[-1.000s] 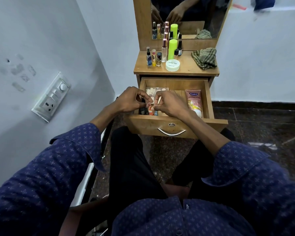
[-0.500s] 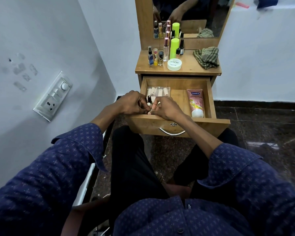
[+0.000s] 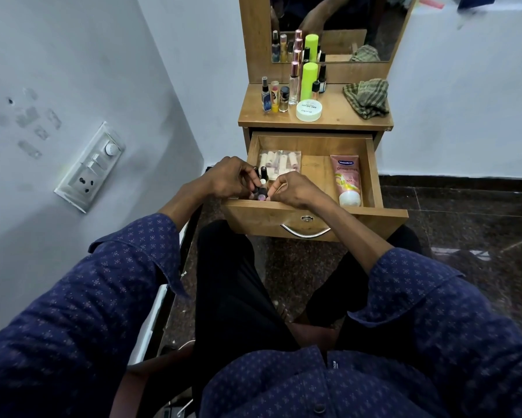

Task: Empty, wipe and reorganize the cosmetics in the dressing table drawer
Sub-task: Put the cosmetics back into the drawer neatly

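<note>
The wooden drawer (image 3: 314,143) is pulled out under the small wooden counter (image 3: 335,117). Both hands are at its front left corner, over a bunch of little dark-capped bottles (image 3: 261,185). The left hand (image 3: 228,178) has its fingers curled round the bottles. The right hand (image 3: 292,188) is curled too, with its fingertips on the same bunch. So both grips look closed on the bottles, though the fingers hide most of them. The bottles stand up straight, caps to the top.

Behind the bottles in the drawer is a clear plastic box (image 3: 279,164) full of pale little tubes. On the right side of the drawer lies a soft pink tube (image 3: 346,179). It lies flat, its long way running front to back, with its white cap toward the drawer front. The drawer front has a shiny curved metal handle (image 3: 304,233).

On the counter above the drawer stand more bottles (image 3: 279,96), tall and thin, and a bright green can (image 3: 309,81), round and smooth. A flat round white tub (image 3: 308,111) sits in front of the can. A crumpled checked cloth (image 3: 366,98) lies on the right side of the counter. A mirror (image 3: 344,25) stands behind the counter.

Left of the drawer, a white switch plate (image 3: 89,167) is on the wall. The floor is dark speckled stone.
</note>
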